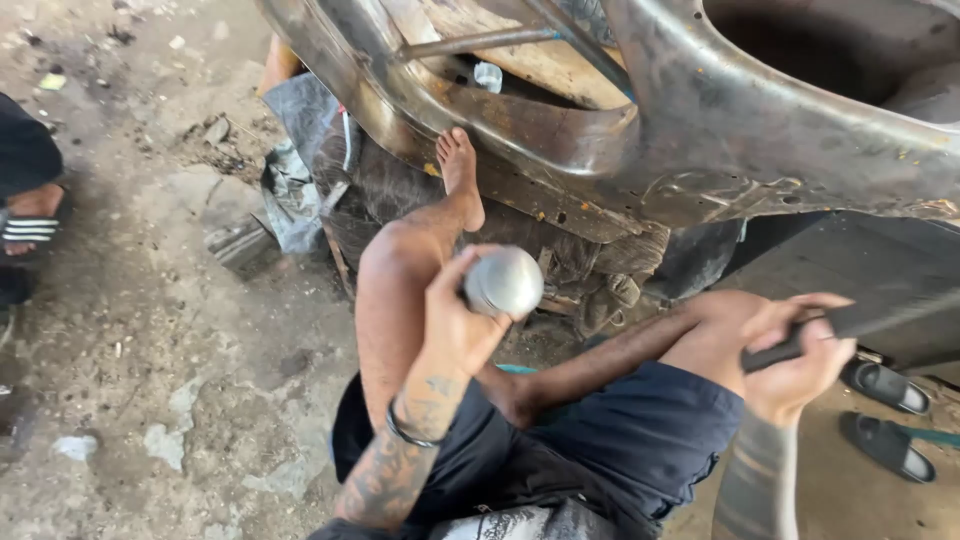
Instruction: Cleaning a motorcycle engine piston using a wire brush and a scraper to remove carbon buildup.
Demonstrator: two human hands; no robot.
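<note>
From the head view, my left hand (455, 325) wraps around a rounded, shiny metal block (503, 282), held up near the bent, rusty sheet-metal panel (700, 130) so it can back the steel. My right hand (795, 355) grips a dark handle (850, 325); its head is cut off at the right edge. I sit low, 1 bare foot (460, 175) braced against the frame. 2 sandals (885, 410) lie right.

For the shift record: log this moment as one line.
left hand: grips round metal block | right hand: grips dark tool handle | bare metal body panel above knees | seated on concrete floor
</note>
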